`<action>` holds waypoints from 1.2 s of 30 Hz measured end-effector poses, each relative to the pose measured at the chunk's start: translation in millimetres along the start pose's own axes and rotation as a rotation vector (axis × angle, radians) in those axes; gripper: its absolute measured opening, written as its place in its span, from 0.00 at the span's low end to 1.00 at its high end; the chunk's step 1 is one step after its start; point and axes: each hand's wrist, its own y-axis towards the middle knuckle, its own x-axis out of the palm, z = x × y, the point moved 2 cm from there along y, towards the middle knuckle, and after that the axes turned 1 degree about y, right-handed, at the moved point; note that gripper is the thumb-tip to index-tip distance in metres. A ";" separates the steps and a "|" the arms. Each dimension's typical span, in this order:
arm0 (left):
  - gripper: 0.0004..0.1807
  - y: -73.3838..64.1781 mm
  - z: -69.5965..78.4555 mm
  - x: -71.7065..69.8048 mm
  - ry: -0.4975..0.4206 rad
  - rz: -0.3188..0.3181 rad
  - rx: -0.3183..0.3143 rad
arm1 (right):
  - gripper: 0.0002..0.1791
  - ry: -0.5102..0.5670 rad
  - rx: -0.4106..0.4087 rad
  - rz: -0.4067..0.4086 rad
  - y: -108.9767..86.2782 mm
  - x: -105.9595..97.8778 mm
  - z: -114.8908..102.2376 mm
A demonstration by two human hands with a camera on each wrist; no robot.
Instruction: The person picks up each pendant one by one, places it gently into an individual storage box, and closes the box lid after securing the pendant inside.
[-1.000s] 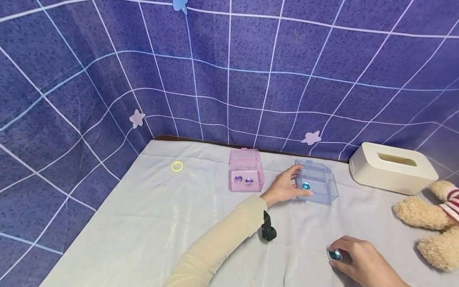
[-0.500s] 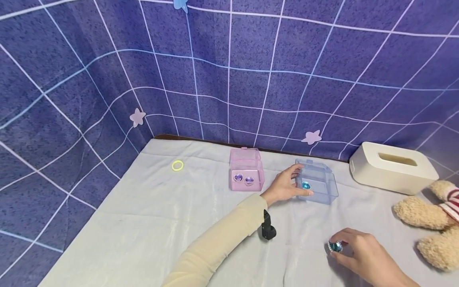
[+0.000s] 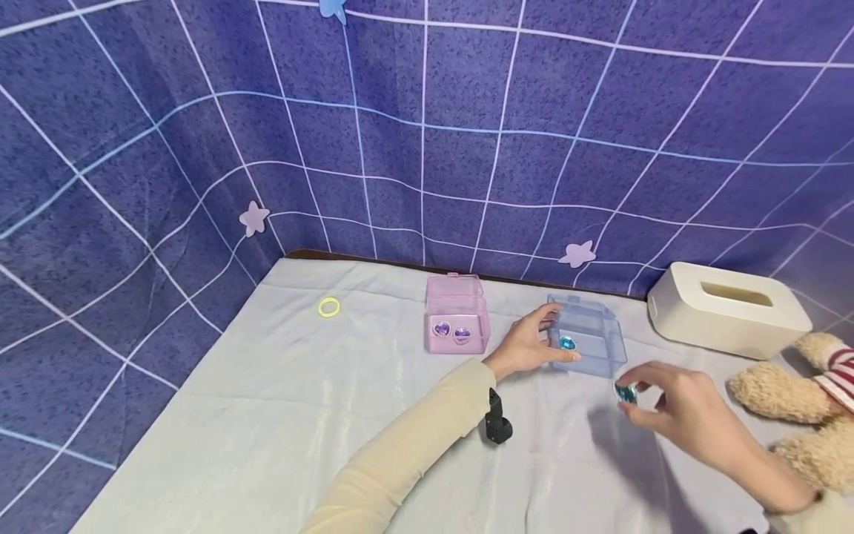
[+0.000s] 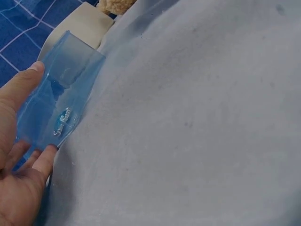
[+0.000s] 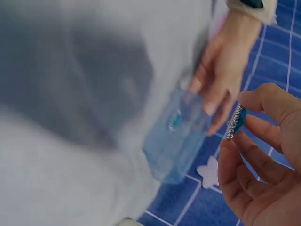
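My right hand (image 3: 690, 411) pinches a blue gem with a silvery beaded rim (image 3: 625, 393) between thumb and fingers, above the cloth and in front of the blue box. In the right wrist view the same gem (image 5: 236, 121) is seen edge-on at the fingertips. My left hand (image 3: 527, 345) grips the left side of an open, see-through blue plastic box (image 3: 600, 363), thumb at its front and fingers toward the back. One blue gem (image 3: 568, 343) lies inside that box. To the left stands an open pink box (image 3: 457, 304) with two purple gems (image 3: 451, 331) in it.
A cream tissue box (image 3: 727, 315) stands right of the blue box. Beside it, a teddy bear (image 3: 774, 389) lies at the right edge. A yellow ring (image 3: 329, 307) rests on the pale cloth (image 3: 267, 415) at left. A purple gridded curtain (image 3: 400, 148) hangs behind.
My right hand has lifted the blue gem off the cloth and carried it forward, closer to the blue box. My left hand and both boxes have stayed in place.
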 end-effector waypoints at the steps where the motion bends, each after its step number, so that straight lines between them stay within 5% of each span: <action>1: 0.47 0.0 -0.2 -0.5 -0.001 0.002 0.000 | 0.18 -0.003 0.005 0.002 6.5 -1.2 2.8; 9: 0.48 -0.6 -0.9 -1.1 0.024 0.004 -0.017 | 0.12 -0.003 0.075 -0.039 46.4 4.9 27.9; 18: 0.47 -0.4 -0.6 -5.0 0.014 0.010 -0.028 | 0.10 0.040 0.012 -0.169 78.0 33.2 57.0; 26: 0.48 0.0 -0.3 -3.1 0.026 0.003 -0.024 | 0.11 0.010 0.004 -0.290 85.3 51.2 74.4; 36: 0.48 -1.8 -1.4 -1.5 0.046 0.006 -0.017 | 0.10 -0.079 -0.126 -0.401 86.0 64.5 75.2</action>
